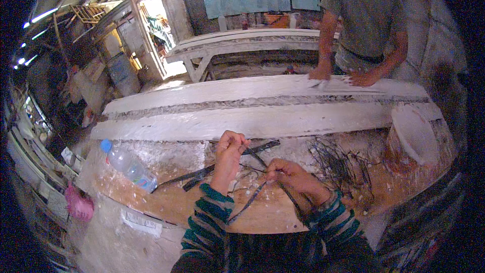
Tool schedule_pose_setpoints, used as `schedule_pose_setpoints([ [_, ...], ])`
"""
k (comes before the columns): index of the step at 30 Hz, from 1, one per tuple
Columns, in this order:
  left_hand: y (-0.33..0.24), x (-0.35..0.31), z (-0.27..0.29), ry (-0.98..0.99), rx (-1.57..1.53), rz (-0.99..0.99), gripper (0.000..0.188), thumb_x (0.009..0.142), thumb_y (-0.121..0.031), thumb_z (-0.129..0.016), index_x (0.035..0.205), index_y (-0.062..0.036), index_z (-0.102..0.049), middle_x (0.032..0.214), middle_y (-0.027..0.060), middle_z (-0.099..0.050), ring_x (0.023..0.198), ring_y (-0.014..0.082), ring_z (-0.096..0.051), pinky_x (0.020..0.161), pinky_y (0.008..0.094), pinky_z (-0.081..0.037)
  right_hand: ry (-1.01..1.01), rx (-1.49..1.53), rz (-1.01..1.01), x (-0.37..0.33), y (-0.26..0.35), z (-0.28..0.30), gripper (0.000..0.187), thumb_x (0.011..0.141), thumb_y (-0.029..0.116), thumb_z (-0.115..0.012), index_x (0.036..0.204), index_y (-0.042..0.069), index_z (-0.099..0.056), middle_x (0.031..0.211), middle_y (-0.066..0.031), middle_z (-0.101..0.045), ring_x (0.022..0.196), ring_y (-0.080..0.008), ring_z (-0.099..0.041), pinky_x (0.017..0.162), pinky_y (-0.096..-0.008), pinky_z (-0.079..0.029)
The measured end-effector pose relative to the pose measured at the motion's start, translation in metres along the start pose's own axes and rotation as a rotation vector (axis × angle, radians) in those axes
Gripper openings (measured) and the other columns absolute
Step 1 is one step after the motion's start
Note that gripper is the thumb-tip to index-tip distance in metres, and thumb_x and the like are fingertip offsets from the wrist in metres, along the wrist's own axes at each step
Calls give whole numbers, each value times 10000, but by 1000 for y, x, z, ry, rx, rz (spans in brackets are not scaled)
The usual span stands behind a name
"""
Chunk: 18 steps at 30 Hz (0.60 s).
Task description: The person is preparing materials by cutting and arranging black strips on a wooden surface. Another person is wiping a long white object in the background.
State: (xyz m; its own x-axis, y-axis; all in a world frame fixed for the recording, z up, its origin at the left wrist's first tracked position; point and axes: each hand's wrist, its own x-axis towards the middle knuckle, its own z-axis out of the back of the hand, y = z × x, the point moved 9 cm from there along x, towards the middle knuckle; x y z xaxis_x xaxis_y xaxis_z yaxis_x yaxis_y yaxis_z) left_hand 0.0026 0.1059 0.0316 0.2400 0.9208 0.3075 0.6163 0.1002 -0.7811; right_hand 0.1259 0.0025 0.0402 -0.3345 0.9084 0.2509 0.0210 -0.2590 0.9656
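Observation:
My left hand [230, 155] is raised over the wooden work surface, its fingertips pinched on a thin dark strip [258, 160]. The strip slants down to my right hand [294, 176], whose thumb and fingers are closed on it. A loose tail [246, 203] hangs from the right hand toward the table's near edge. Below and behind the left hand lie longer flat black strips [194, 174]. To the right of my right hand is a tangled heap of thin dark strands [345, 169].
Two long white-coated boards [217, 121] run across the table. A plastic bottle [126, 163] with a blue cap lies at left; a white bucket [413, 134] stands at right. Opposite, a person [366, 25] works with both hands on the far board. Another bench [252, 39] stands behind.

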Motion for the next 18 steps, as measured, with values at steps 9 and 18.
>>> schedule_pose_setpoints([
  [9, 23, -25, -62, 454, 1048, 72, 297, 718, -237, -659, 917, -31, -583, 834, 61, -581, 728, 163, -542, 661, 276, -450, -93, 1112, 334, -10, 35, 62, 334, 852, 392, -438, 1113, 199, -517, 937, -43, -583, 803, -247, -540, 841, -461, -394],
  [18, 59, -43, -75, 730, 1341, -51, 171, 681, -205, -634, 748, -50, -610, 794, 123, -572, 739, 299, -558, 646, 380, -448, -199, 961, 331, 0, 5, 75, 416, 863, 417, -417, 1122, 102, -499, 940, -68, -580, 808, -215, -545, 826, -396, -406],
])
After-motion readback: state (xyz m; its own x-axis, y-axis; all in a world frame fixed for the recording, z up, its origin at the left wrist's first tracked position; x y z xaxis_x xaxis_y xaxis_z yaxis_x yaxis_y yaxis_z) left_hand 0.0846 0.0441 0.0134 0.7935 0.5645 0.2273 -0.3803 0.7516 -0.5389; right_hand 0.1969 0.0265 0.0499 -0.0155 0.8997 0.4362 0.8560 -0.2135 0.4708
